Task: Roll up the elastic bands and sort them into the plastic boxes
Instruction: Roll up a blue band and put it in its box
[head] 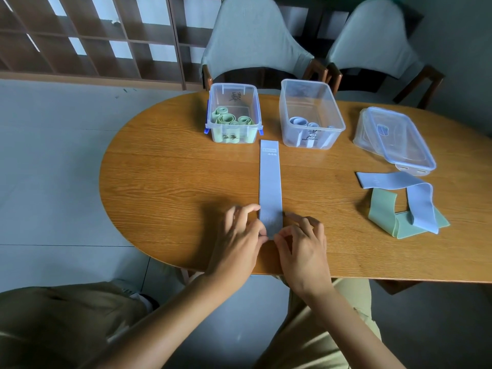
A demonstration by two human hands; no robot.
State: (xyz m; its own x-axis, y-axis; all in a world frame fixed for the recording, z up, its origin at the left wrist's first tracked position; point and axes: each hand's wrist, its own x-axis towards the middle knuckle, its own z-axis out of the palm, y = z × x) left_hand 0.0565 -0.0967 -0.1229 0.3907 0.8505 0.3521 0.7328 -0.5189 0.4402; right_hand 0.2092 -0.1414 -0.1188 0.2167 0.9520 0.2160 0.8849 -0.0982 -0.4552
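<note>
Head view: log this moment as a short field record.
Flat band: long pale blue elastic band lying straight on the oval wooden table
Hands: left hand and right hand pinch its near end
Left box: clear plastic box with green rolls
Right box: clear plastic box with blue rolls
Waiting: loose blue and green bands, far right

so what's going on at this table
A person is starting to roll a flat blue band from its near end, with the left hand and right hand pinching it. The left box holds green rolls, the right box blue ones. Two loose bands wait at the right.
</note>
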